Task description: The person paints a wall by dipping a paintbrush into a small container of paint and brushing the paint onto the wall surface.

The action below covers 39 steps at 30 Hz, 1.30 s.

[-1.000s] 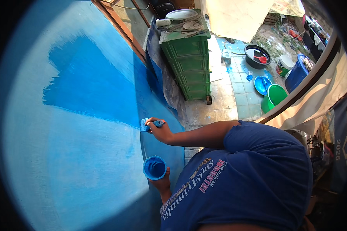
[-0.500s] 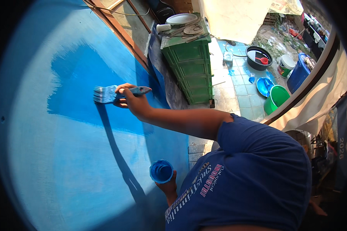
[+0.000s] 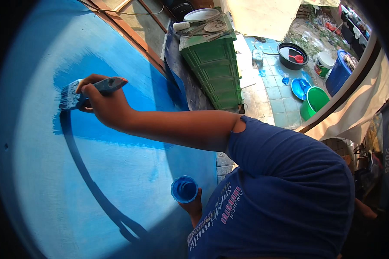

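Observation:
My right hand [image 3: 103, 105] is stretched out to the upper left, shut on a blue-handled paintbrush [image 3: 73, 97]. The bristles press against a wall [image 3: 73, 185] at the left edge of a patch of darker, fresh blue paint [image 3: 129, 90]. The rest of the wall is pale blue. My left hand [image 3: 195, 208] is low against my chest and holds a small round cup [image 3: 184, 189] of blue paint, with only its fingers showing under the cup. My arm's shadow curves down the wall.
A green cabinet [image 3: 214, 69] stands against the wall's far end with plates [image 3: 202, 15] on top. On the tiled floor [image 3: 274, 99] beyond it are a black basin [image 3: 293, 55], a white bucket [image 3: 323, 64], a green bucket [image 3: 315, 101] and a blue tub [image 3: 338, 73].
My right hand has swept the brush from low near my waist up and left across the wall to the dark patch's left edge. The cup hand has barely moved.

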### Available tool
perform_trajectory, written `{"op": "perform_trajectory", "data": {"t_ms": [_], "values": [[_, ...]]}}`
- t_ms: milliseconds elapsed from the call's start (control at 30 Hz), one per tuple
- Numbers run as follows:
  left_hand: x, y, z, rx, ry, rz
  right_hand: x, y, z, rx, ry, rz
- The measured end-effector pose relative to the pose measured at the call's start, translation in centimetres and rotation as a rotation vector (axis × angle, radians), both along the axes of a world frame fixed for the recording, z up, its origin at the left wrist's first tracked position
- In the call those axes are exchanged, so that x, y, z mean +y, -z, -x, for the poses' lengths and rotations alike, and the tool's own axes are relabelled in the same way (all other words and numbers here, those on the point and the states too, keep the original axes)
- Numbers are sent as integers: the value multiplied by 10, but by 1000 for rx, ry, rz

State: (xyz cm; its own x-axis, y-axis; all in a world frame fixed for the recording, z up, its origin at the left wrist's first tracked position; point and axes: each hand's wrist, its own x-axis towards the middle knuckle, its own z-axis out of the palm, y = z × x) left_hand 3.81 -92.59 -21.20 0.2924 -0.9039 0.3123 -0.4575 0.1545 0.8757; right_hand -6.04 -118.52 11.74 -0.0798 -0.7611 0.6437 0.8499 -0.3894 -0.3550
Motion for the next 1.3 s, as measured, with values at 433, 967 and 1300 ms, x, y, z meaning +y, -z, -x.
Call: {"op": "perform_trajectory", "data": {"t_ms": [433,967,1300], "values": [[15,-11,2,109,5,28,33,172,5,1,-143,-524],[12,-9,7,126,-84,32,19,127,4,83,-314,-462],[4,-33,16,88,-21,48,32,22,20,3,-228,71]]}}
